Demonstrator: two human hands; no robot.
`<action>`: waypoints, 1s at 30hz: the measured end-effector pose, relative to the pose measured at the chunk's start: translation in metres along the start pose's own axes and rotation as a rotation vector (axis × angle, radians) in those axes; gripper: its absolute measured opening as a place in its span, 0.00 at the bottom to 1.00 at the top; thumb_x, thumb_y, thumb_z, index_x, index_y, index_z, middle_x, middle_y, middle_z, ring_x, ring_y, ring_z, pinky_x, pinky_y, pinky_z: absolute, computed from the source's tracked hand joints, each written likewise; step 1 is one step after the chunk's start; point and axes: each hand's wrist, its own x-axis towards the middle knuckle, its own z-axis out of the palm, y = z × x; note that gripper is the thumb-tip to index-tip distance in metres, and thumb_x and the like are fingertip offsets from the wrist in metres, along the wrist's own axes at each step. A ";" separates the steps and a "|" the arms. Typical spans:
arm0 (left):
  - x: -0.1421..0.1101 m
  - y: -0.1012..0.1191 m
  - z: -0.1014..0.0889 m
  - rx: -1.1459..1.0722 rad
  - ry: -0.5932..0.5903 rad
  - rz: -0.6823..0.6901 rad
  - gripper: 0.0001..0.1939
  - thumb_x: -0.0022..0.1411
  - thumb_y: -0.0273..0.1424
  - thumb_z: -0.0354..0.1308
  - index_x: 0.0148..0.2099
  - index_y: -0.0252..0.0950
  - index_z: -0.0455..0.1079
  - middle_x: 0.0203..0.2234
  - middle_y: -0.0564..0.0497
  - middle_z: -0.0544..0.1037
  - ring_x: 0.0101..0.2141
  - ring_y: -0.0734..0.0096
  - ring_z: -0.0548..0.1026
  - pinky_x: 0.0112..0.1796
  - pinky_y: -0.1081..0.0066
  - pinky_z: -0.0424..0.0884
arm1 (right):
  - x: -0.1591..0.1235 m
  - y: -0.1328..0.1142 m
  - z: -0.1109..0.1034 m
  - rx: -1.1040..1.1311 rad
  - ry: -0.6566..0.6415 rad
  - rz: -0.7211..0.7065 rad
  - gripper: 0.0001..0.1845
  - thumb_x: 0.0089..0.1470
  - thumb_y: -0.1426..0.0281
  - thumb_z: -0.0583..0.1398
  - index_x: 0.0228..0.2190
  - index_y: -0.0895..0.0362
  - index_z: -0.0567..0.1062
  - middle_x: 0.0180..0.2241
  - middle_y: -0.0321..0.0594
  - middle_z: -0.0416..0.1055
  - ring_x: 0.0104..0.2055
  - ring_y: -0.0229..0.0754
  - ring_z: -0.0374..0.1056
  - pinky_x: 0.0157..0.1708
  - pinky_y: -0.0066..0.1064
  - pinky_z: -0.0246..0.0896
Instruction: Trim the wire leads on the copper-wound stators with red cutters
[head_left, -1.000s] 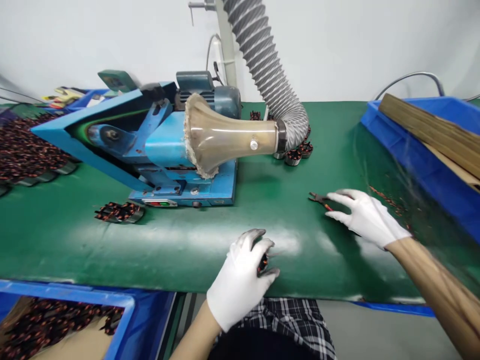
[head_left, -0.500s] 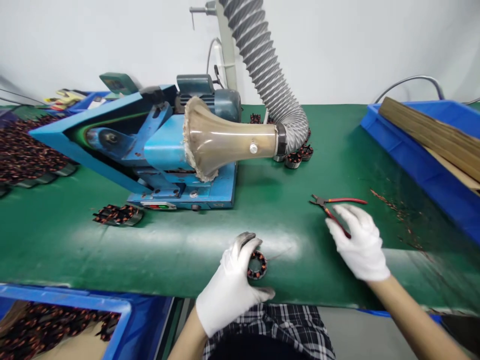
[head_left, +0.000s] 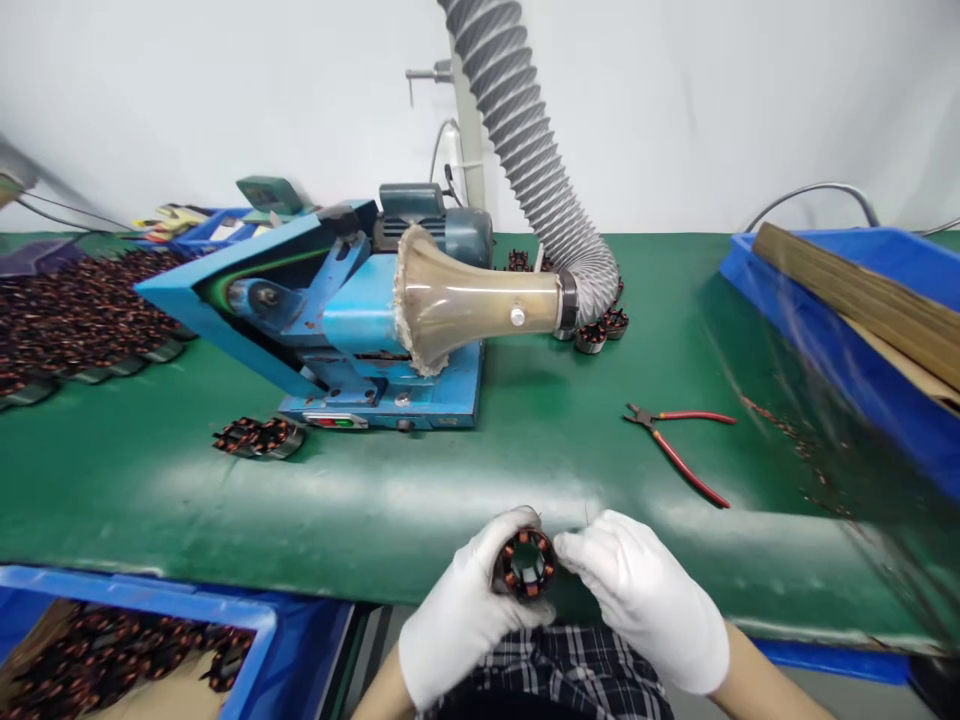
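My left hand (head_left: 476, 600), in a white glove, is wrapped around a ring-shaped motor stator (head_left: 528, 564) with copper windings, held above the front edge of the green bench. The stator's open centre faces up toward me. Close against its right side, my right hand (head_left: 637, 590), also gloved, has thumb and forefinger pinched together. A hair-thin line shows above those fingers, but what they grip is too small to make out. Red-handled cutting pliers (head_left: 651, 422) lie on the bench further right, jaws pointing left and handles spread.
A blue belt machine (head_left: 352, 330) with a funnel hood (head_left: 480, 305) and grey hose (head_left: 536, 150) stands at the back. Stators (head_left: 259, 437) sit before it, with many piled left (head_left: 82, 315). Blue bins stand right (head_left: 780, 300) and lower left (head_left: 266, 625). Copper scraps (head_left: 795, 440) lie right.
My right hand has let go of the pliers and moved left to the stator. My left hand has taken hold of the stator and lifted it from the bench. The view has shifted slightly.
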 end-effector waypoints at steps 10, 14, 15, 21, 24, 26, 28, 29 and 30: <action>-0.013 0.010 -0.002 0.126 0.294 0.425 0.27 0.47 0.21 0.61 0.49 0.43 0.63 0.47 0.48 0.66 0.49 0.60 0.65 0.49 0.61 0.65 | 0.018 -0.007 -0.002 1.137 -0.250 0.909 0.07 0.40 0.67 0.56 0.19 0.56 0.62 0.13 0.28 0.55 0.16 0.32 0.49 0.17 0.25 0.44; -0.010 0.013 -0.010 0.205 0.017 0.333 0.29 0.46 0.14 0.56 0.49 0.44 0.62 0.46 0.50 0.67 0.48 0.67 0.66 0.49 0.66 0.65 | 0.019 -0.005 -0.007 0.954 -0.245 0.889 0.05 0.41 0.69 0.55 0.18 0.56 0.63 0.14 0.29 0.57 0.17 0.33 0.52 0.19 0.25 0.45; -0.008 0.015 -0.010 0.169 -0.054 0.315 0.26 0.46 0.14 0.56 0.45 0.44 0.64 0.43 0.52 0.68 0.45 0.69 0.68 0.47 0.69 0.66 | 0.018 -0.004 -0.006 0.889 -0.226 0.873 0.06 0.42 0.70 0.54 0.18 0.56 0.63 0.14 0.30 0.58 0.18 0.33 0.52 0.19 0.25 0.46; -0.003 0.003 0.003 0.374 0.143 0.515 0.22 0.52 0.17 0.50 0.48 0.41 0.63 0.41 0.47 0.68 0.42 0.66 0.69 0.42 0.66 0.69 | 0.006 0.007 0.013 1.166 -0.405 0.975 0.12 0.44 0.62 0.57 0.20 0.56 0.61 0.14 0.27 0.54 0.15 0.31 0.47 0.16 0.24 0.43; 0.000 -0.014 0.011 0.581 0.214 0.570 0.27 0.49 0.15 0.47 0.51 0.40 0.59 0.43 0.45 0.68 0.46 0.61 0.68 0.44 0.59 0.68 | 0.006 0.016 0.020 1.136 -0.502 0.945 0.13 0.44 0.62 0.56 0.18 0.56 0.59 0.13 0.27 0.53 0.14 0.32 0.49 0.16 0.25 0.46; 0.004 -0.022 0.012 0.566 0.170 0.484 0.25 0.48 0.16 0.51 0.49 0.39 0.60 0.43 0.46 0.69 0.48 0.58 0.66 0.47 0.56 0.66 | 0.011 0.021 0.019 1.069 -0.517 0.932 0.10 0.45 0.65 0.56 0.18 0.57 0.63 0.13 0.29 0.56 0.14 0.33 0.50 0.17 0.25 0.46; 0.009 -0.024 0.010 0.517 0.098 0.381 0.25 0.46 0.20 0.57 0.48 0.38 0.59 0.44 0.46 0.69 0.50 0.56 0.64 0.50 0.54 0.62 | 0.018 0.025 0.014 0.913 -0.516 0.818 0.07 0.45 0.70 0.57 0.19 0.58 0.67 0.16 0.33 0.61 0.18 0.35 0.55 0.20 0.26 0.47; 0.011 -0.023 0.008 0.500 0.066 0.350 0.25 0.45 0.22 0.59 0.47 0.38 0.60 0.44 0.46 0.69 0.50 0.56 0.64 0.52 0.53 0.60 | 0.023 0.026 0.011 0.765 -0.536 0.690 0.05 0.45 0.73 0.57 0.20 0.58 0.68 0.18 0.34 0.64 0.20 0.36 0.57 0.22 0.27 0.47; 0.013 -0.022 0.005 0.489 0.040 0.339 0.25 0.45 0.23 0.60 0.47 0.39 0.60 0.44 0.46 0.69 0.50 0.56 0.64 0.53 0.52 0.58 | 0.027 0.027 0.008 0.582 -0.574 0.526 0.05 0.45 0.76 0.56 0.20 0.58 0.70 0.19 0.35 0.65 0.22 0.37 0.59 0.24 0.28 0.47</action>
